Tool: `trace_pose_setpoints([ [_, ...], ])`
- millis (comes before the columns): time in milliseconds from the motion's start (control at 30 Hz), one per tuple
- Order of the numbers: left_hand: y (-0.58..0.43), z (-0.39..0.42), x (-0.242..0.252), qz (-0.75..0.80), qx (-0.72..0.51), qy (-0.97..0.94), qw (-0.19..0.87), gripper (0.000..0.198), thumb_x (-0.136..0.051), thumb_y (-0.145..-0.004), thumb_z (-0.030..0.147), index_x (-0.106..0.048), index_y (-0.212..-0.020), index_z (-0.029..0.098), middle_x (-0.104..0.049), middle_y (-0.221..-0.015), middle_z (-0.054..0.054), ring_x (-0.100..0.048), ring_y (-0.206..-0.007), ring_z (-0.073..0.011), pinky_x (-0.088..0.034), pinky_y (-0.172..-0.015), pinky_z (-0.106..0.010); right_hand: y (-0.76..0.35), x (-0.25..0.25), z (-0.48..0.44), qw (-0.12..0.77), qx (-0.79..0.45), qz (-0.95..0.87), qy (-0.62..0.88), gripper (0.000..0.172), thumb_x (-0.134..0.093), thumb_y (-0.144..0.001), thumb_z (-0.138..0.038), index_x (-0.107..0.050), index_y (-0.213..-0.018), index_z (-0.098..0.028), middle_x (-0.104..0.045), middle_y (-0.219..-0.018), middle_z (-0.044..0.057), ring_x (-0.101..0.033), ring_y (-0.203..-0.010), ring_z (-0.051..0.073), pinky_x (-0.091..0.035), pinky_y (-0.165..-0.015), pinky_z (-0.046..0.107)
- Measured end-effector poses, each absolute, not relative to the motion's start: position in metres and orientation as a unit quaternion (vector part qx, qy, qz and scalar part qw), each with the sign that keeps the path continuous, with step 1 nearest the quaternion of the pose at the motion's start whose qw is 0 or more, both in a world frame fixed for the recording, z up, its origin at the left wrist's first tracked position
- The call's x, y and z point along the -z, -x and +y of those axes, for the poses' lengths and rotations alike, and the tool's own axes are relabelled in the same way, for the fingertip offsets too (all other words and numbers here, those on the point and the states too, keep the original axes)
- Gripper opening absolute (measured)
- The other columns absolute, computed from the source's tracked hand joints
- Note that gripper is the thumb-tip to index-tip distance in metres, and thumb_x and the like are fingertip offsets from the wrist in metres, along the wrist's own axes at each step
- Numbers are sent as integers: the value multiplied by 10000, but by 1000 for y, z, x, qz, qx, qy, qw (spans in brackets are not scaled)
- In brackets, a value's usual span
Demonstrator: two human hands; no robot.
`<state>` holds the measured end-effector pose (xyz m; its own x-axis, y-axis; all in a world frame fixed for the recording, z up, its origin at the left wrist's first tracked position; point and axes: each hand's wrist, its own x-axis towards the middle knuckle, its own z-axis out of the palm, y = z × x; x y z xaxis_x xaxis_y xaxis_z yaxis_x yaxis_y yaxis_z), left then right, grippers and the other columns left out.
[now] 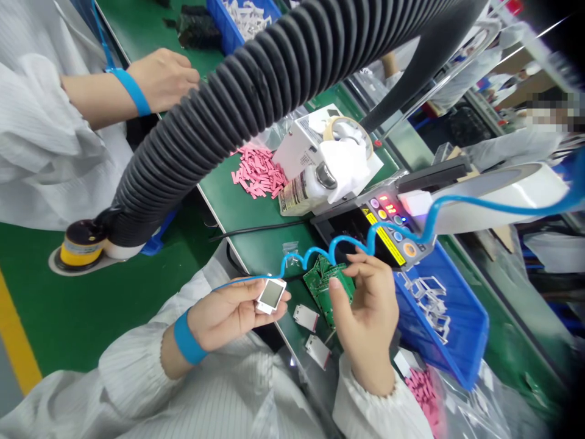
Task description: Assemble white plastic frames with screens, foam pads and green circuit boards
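Note:
My left hand [233,314], with a blue wrist strap [188,338] below it, holds a small white-framed display module [271,295] between thumb and fingers, its grey screen facing up. My right hand [368,305] is raised over the bench with thumb and fingers apart and nothing visible between them. Beside and partly behind it lie green circuit boards [322,286]. Two small white modules [306,317] rest on the bench between my hands. A coiled blue cord [338,244] runs from the left wrist area across the view, passing above the boards.
A black ribbed hose [256,79] arches overhead. Pink strips [258,172], a white bottle [304,190] and a lit control box [393,222] stand beyond the boards. A blue bin [468,341] of white frames is at right. Another person's hand [167,79] is at upper left.

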<state>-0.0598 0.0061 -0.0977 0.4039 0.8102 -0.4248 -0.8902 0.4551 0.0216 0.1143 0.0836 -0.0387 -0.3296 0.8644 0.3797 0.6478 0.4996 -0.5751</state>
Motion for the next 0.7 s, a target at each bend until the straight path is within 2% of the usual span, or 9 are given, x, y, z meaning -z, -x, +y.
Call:
trace_pose_setpoints([
  [167,63,5,97,187,-517,90,831,140,-633,-797,185,-714,-846,82,-731,-841,-104,-672,-780,-171,-425,-977,-410,-111,31,76,314,-162,-812,465,166,-599,-793,-209,-544,-949,-220,-540,-1082,88,-516,-1142,276,-427,-933,507],
  [300,65,5,95,192,-522,94,826,121,-679,-758,200,-721,-796,94,-736,-829,-101,-675,-771,-171,-464,-929,-383,-121,28,72,367,-189,-765,494,81,-579,-821,-185,-593,-896,-212,-586,-990,64,-588,-1043,242,-468,-894,465],
  [367,65,5,94,193,-521,98,826,109,-685,-750,197,-722,-774,97,-736,-819,-99,-675,-772,-171,-480,-907,-368,-126,28,71,405,-196,-729,516,24,-575,-832,-200,-596,-842,-202,-595,-944,52,-593,-1051,247,-448,-933,484],
  [533,66,6,93,207,-513,96,828,101,-660,-768,173,-717,-794,94,-726,-821,-92,-666,-773,-164,-472,-921,-369,-125,30,71,434,-225,-690,534,39,-589,-822,-233,-571,-828,-199,-596,-997,57,-552,-1140,276,-410,-977,521],
  [700,67,4,95,197,-515,94,829,131,-670,-767,200,-713,-814,86,-717,-822,-92,-660,-773,-162,-446,-950,-383,-118,31,74,449,-230,-684,527,44,-585,-819,-213,-546,-803,-198,-587,-1000,57,-552,-1127,249,-408,-983,491],
])
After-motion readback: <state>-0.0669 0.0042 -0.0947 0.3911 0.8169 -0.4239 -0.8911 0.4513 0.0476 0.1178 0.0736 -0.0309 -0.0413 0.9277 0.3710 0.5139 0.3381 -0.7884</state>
